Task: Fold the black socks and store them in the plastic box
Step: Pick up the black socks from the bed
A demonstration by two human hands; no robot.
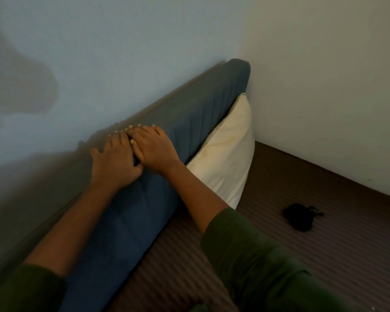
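Green-sleeved left hand (116,161), right hand (155,152), flat

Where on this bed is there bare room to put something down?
The striped sheet lies bare between the cream pillow and the black socks, and again from the socks to the white wall. Nearer, a bare strip runs beside the blue headboard. Its top is crowded, where the left hand and right hand rest side by side.

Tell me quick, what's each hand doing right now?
Left hand: open, fingers flat on the blue headboard.
Right hand: open, flat on the headboard right beside it.
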